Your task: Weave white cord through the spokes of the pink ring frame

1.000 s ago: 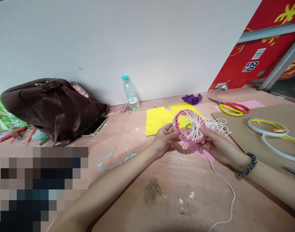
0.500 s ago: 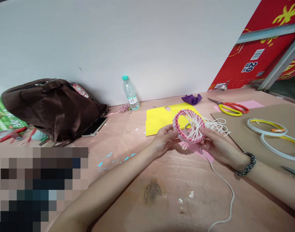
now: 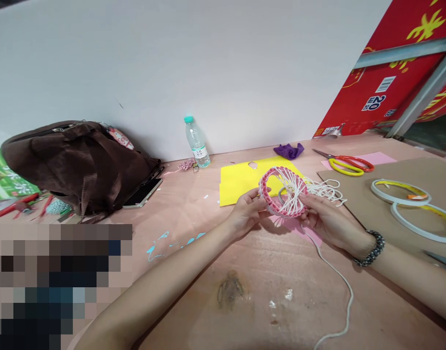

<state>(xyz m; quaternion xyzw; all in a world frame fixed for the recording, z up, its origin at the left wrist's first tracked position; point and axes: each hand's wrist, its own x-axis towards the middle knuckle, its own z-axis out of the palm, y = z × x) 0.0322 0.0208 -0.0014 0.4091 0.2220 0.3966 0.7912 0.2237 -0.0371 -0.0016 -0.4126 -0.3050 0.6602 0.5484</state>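
Note:
Both my hands hold a round hoop wrapped in pink and white cord point(image 3: 265, 190), with white cord webbed across its opening. My left hand point(image 3: 247, 213) grips the hoop's left side from below. My right hand point(image 3: 327, 218) pinches its right side, where the white cord crosses. A bunch of loose white cord ends point(image 3: 325, 188) spills to the right of the hoop. One long white cord point(image 3: 340, 278) runs down from under my right hand across the table. A beaded bracelet point(image 3: 370, 249) circles my right wrist.
Behind the hoop lie a yellow card point(image 3: 240, 187) and a purple cloth point(image 3: 289, 151). Scissors point(image 3: 350, 164) and two white hoops point(image 3: 400, 192) lie on the right, the hoops on brown cardboard point(image 3: 357, 182). A backpack point(image 3: 77, 165), phone point(image 3: 142, 193) and water bottle point(image 3: 197, 144) stand left.
The hoop and both hands have shifted slightly left, and the whole view has drifted a little. My grip on the hoop looks unchanged.

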